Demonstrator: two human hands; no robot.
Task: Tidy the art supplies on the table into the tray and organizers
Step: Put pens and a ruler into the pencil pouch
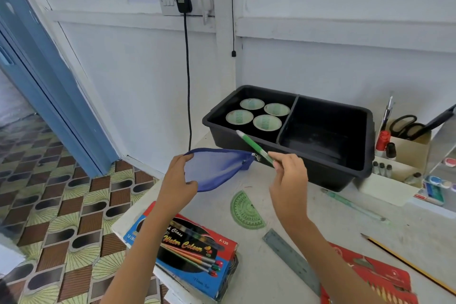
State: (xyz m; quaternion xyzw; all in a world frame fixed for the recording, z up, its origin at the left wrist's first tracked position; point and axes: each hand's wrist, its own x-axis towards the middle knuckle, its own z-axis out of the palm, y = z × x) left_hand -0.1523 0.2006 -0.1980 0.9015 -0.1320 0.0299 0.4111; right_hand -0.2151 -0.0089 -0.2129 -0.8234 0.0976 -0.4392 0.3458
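L hand (pixel 176 177) pinching pouch (pixel 217 170) rim, mouth looks open, prob. R hand (pixel 288 180) nips pen (pixel 255 147) by end, near zip (pixel 255 156). Risk: floppy mouth sags, pen snags zip, drops on table (pixel 246 266).

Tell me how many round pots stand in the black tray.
4, all in the left compartment of the tray: back pot, right pot, left pot, front pot. The pen crosses the front rim but seems to hide none.

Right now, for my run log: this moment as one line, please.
left hand: holds blue pouch | right hand: pinches green pen by pouch zipper | tray: four cups in left compartment | table: protractor, ruler loose
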